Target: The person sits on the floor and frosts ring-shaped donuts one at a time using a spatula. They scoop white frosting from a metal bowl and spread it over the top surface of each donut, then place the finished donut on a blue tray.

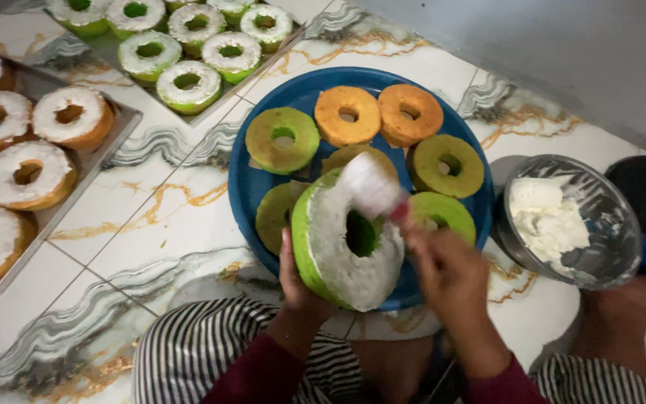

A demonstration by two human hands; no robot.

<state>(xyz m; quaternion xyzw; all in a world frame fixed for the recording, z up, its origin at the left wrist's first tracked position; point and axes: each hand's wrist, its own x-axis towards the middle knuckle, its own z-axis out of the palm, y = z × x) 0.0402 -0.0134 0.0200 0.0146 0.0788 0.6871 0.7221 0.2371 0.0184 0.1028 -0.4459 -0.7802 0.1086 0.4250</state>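
Note:
My left hand [298,282] holds a green ring-shaped cake [338,247] tilted up toward me, its top spread with white cream. My right hand [446,273] grips a cream-coated spreader [371,183] with a red handle, its blade pressed on the cake's upper edge and blurred. Just behind the cake sits a round blue tray [252,187] that carries several bare ring cakes, green and orange [348,114]. A metal bowl [607,202] of white cream [543,217] stands to the right of the tray.
Two metal trays lie at the left: one with cream-topped orange ring cakes [28,172], one farther back with cream-topped green ring cakes [188,84]. Everything rests on a marble-patterned tiled floor [151,224]. My striped-trousered knees [188,352] fill the bottom edge.

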